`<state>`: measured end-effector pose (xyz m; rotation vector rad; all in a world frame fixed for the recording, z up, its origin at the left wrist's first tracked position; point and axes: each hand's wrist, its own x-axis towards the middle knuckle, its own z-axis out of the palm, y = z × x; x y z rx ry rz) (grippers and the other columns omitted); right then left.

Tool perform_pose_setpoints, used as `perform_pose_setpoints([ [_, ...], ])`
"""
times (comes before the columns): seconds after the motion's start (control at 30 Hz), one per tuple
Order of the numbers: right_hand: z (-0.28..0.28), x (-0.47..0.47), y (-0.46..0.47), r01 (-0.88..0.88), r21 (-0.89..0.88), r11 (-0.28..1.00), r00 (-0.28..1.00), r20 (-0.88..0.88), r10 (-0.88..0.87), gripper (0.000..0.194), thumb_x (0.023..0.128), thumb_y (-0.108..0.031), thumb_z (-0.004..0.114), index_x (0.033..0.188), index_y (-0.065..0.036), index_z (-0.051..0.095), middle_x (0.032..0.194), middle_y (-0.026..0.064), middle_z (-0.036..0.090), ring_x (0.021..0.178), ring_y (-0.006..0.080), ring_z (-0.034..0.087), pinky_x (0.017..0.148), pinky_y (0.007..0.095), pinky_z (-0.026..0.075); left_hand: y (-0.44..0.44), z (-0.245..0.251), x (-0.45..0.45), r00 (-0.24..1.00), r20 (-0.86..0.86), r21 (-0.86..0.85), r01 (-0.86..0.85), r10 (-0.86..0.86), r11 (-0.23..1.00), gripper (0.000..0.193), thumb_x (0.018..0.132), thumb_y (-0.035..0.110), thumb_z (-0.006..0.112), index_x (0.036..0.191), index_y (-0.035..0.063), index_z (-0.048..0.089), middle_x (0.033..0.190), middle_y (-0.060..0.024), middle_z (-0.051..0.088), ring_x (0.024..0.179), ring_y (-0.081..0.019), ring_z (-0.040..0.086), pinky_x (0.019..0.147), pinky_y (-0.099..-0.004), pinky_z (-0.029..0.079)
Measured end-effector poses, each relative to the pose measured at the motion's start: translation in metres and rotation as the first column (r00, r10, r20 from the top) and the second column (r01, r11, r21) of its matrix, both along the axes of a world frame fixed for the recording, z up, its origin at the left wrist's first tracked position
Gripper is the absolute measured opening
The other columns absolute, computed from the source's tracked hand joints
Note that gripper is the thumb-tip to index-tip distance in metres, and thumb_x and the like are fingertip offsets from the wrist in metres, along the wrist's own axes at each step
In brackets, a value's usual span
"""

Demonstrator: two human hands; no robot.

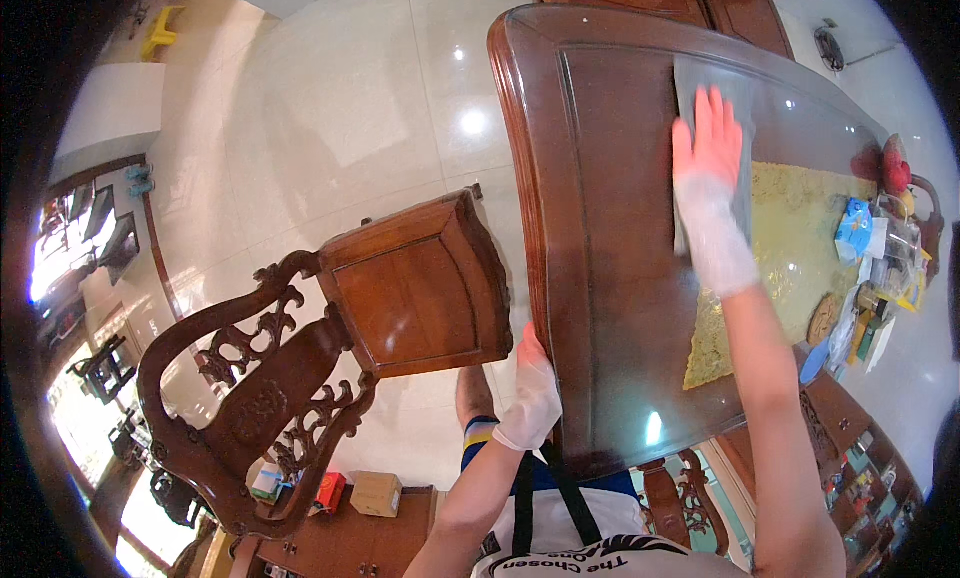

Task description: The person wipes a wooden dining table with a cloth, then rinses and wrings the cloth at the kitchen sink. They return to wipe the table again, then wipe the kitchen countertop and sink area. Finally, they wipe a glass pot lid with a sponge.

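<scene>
My right hand [709, 154], in a thin translucent glove, lies flat with its fingers slightly spread on a grey cloth [742, 195]. The cloth is spread on the glossy dark wooden table [630, 300], at the left edge of a yellow patterned table mat [795, 248]. My left hand [531, 390], gloved too, rests against the table's near left edge; its fingertips touch the rim and its palm is partly hidden. Just left of that hand stands a carved wooden chair [409, 300], turned with its backrest away from the table.
On the table's far right are a blue tissue pack [853, 229], clear plastic packaging [900, 248], a blue paddle-shaped thing [814, 360] and red fruit-like things [895, 165]. A cardboard box [376, 494] stands on a wooden cabinet [405, 537] at the bottom. Another carved chair [667, 495] is by the table.
</scene>
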<state>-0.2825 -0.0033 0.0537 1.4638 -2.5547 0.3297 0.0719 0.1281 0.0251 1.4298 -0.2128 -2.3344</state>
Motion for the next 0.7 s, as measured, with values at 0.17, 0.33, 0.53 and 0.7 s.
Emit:
perform_pose_setpoints([
  [0.17, -0.003, 0.056, -0.071, -0.124, 0.152, 0.981, 0.991, -0.02, 0.129, 0.063, 0.102, -0.035, 0.053, 0.157, -0.005, 0.045, 0.164, 0.0181, 0.042, 0.154, 0.0391, 0.035, 0.128, 0.0522, 0.021, -0.005, 0.013, -0.002, 0.998, -0.015, 0.071, -0.052, 0.053, 0.996, 0.058, 0.113, 0.052, 0.036, 0.15, 0.0109, 0.053, 0.144, -0.0026, 0.062, 0.128, -0.0226, 0.059, 0.11, -0.038, 0.047],
  [0.33, 0.039, 0.187, 0.059, -0.588, 0.177, 0.789, 0.792, 0.326, 0.517, 0.068, 0.093, -0.035, 0.064, 0.153, -0.004, 0.051, 0.162, 0.0171, 0.045, 0.151, 0.0391, 0.039, 0.127, 0.0584, 0.024, -0.008, 0.028, -0.019, 0.985, 0.045, -0.175, -0.157, 0.167, 0.972, 0.052, 0.114, 0.044, 0.036, 0.14, 0.0073, 0.061, 0.134, -0.0008, 0.067, 0.12, -0.016, 0.061, 0.106, -0.0349, 0.047],
  [0.53, 0.039, 0.049, 0.099, -0.442, 0.269, 0.856, 0.891, 0.246, 0.383, 0.059, 0.084, -0.031, 0.069, 0.134, 0.0, 0.063, 0.145, 0.024, 0.057, 0.14, 0.0441, 0.049, 0.122, 0.0583, 0.031, -0.002, 0.008, -0.006, 0.995, 0.018, 0.033, -0.097, 0.096, 0.995, 0.06, 0.113, 0.051, 0.034, 0.154, 0.0088, 0.048, 0.149, -0.0047, 0.057, 0.134, -0.023, 0.055, 0.116, -0.0372, 0.042],
  [0.7, 0.02, -0.099, -0.028, 0.129, 0.032, 0.991, 0.973, -0.199, -0.12, 0.055, 0.097, -0.034, 0.061, 0.14, 0.001, 0.055, 0.144, 0.023, 0.058, 0.131, 0.04, 0.054, 0.11, 0.0505, 0.041, -0.005, 0.017, -0.008, 0.996, 0.067, 0.117, -0.068, 0.06, 0.991, 0.068, 0.111, 0.057, 0.037, 0.156, 0.007, 0.047, 0.155, -0.0064, 0.054, 0.138, -0.0264, 0.053, 0.12, -0.0392, 0.039],
])
